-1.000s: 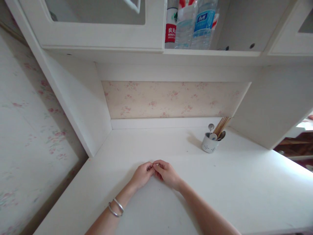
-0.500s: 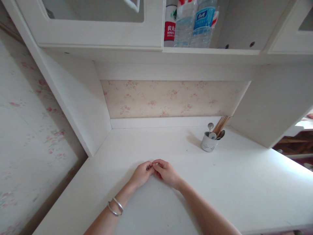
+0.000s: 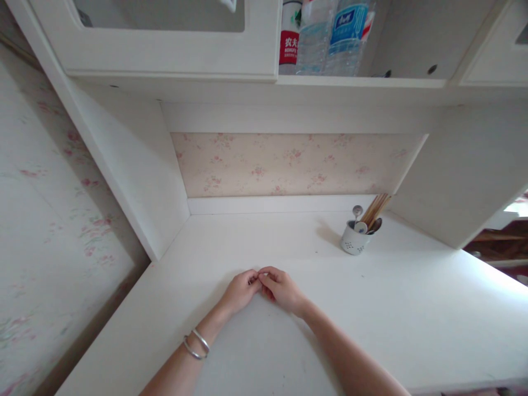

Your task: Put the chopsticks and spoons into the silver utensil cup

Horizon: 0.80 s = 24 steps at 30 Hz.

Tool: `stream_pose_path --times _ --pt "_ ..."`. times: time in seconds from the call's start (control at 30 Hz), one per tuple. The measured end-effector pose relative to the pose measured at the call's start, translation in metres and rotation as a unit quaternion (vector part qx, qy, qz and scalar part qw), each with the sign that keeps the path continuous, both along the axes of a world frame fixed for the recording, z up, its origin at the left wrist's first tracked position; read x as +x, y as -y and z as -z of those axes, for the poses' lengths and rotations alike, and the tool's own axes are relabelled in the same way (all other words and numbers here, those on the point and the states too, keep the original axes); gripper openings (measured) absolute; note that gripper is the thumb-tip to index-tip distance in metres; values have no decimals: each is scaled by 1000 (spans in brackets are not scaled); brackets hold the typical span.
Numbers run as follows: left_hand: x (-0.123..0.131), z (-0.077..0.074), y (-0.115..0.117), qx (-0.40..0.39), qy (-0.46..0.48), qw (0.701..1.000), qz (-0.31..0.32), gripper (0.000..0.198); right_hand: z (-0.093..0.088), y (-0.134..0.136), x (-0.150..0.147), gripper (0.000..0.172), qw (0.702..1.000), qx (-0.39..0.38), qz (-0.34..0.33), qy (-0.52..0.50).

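Observation:
My left hand (image 3: 240, 290) and my right hand (image 3: 281, 288) rest side by side on the white counter (image 3: 404, 308), fingertips touching. Both hands have their fingers curled in a pinch. Whatever is between the fingertips is too small to make out. Two silver bangles (image 3: 196, 344) sit on my left wrist.
A white perforated cup (image 3: 353, 240) with chopsticks and spoons stands at the back right of the counter. Above, an open shelf holds water bottles (image 3: 330, 36) beside a white cabinet door (image 3: 165, 44). Floral wallpaper covers the back panel and the left wall.

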<state>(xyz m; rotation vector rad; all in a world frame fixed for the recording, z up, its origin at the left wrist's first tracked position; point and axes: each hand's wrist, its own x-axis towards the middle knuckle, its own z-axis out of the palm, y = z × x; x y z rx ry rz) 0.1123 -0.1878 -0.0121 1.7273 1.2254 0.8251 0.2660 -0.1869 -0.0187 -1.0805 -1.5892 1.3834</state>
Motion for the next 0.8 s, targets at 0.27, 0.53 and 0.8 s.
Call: stream_pose_path --times 0.27,0.53,0.8 --pt "-1 4 -2 8 2 1000 9 23 2 -1 1 32 1000 2 -2 1" --pt "-1 2 0 10 -8 1000 9 23 0 0 1 32 1000 -8 -6 -6" --pt "-1 1 0 9 -11 1000 10 25 1 0 1 30 1000 6 -5 13"
